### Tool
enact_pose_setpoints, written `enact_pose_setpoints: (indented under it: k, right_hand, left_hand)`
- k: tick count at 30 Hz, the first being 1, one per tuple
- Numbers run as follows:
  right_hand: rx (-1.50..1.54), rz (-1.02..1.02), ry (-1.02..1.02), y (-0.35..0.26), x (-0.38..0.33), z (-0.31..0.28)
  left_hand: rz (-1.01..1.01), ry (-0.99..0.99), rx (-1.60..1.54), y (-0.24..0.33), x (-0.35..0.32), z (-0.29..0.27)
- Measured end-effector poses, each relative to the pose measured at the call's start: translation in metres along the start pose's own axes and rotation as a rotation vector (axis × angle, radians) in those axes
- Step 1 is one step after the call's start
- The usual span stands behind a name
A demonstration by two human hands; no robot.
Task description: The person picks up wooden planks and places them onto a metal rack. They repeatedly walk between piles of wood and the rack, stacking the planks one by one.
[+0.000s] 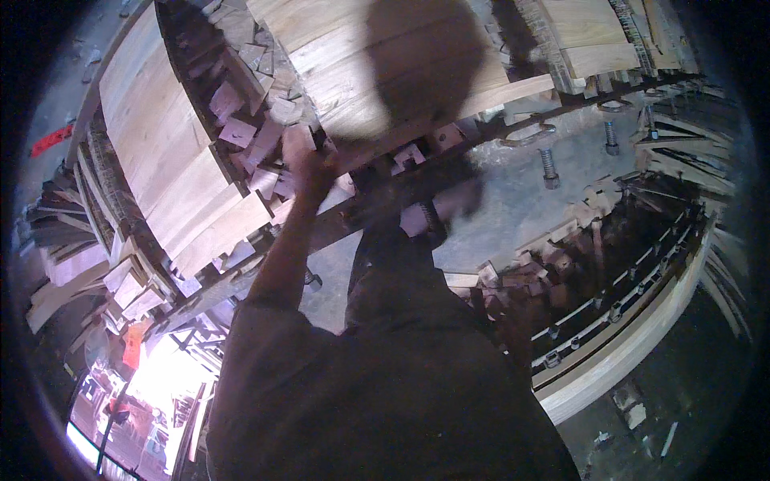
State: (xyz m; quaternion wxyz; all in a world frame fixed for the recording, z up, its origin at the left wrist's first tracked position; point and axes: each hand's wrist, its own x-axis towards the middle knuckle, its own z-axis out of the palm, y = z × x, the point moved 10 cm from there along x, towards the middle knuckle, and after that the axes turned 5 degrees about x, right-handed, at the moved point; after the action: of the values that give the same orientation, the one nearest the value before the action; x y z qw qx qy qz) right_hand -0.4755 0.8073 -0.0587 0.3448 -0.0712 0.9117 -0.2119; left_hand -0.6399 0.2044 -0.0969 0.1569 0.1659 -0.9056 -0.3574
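The left hand (309, 164) is clenched on a small wooden block (298, 138) just above the dark metal rail (513, 127), among the loose blocks (241, 132) beside the glued wooden panel (172, 172). The right hand (449, 200), just below that rail, is blurred; whether its fingers grasp anything cannot be told. Threaded bolts (549, 167) hang under the rail.

I see through one head camera only, looking steeply down from above the metal rail (513, 132). The view sits close over it, wooden boards (184, 160) bending left of the rail, dark torso below it.
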Motion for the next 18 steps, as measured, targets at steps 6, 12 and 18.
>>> enact_pose_setpoints:
  k: [6, 12, 18]
  right_hand:
    - [-0.18, -0.12, -0.039, 0.007, -0.001, 0.015]
    - [-0.384, -0.354, 0.152, -0.013, -0.023, 0.021]
    - [-0.071, 0.169, -0.039, -0.073, -0.008, -0.009]
  left_hand:
    - [-0.173, -0.485, -0.027, -0.108, -0.095, 0.062]
    - [-0.208, -0.49, 0.283, -0.109, -0.071, 0.116]
    - [0.104, -0.464, 0.363, -0.069, -0.05, 0.119]
